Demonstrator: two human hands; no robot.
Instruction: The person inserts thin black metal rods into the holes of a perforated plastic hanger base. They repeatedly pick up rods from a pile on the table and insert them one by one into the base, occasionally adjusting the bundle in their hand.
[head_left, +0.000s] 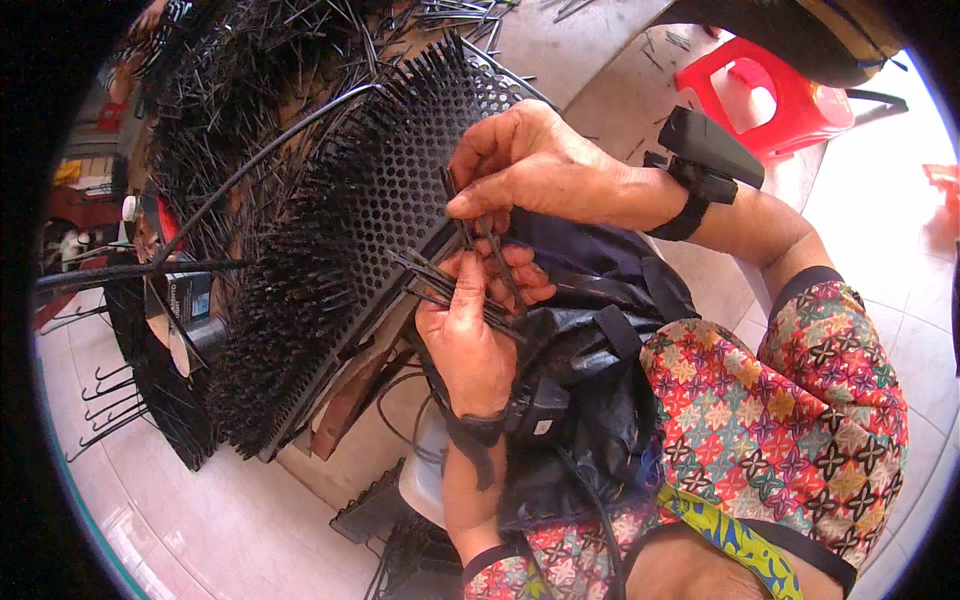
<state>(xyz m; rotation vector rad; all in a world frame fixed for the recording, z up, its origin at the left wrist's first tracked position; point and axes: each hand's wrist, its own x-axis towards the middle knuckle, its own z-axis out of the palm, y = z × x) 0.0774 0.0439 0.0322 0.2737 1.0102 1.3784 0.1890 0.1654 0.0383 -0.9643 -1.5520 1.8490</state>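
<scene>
My left hand (468, 345) is closed around a small bundle of thin black rods (424, 276), whose ends stick out on both sides of the thumb. Just above it, my right hand (540, 165) pinches a short black rod (447, 184) between thumb and fingers. Both hands are beside the right edge of a tilted black perforated board (405, 190). Dense rows of black rods (290, 300) stand in the holes on its left and far sides; a band of bare holes shows nearer my hands. A black sheet (590, 270) covers my lap.
Loose black rods lie in a large heap (230, 130) behind the board. A dark metal bar (270, 150) crosses in front of the heap. A red plastic stool (775, 105) stands at the far right. Hooked black rods (110, 400) are at the left, above the tiled floor (180, 520).
</scene>
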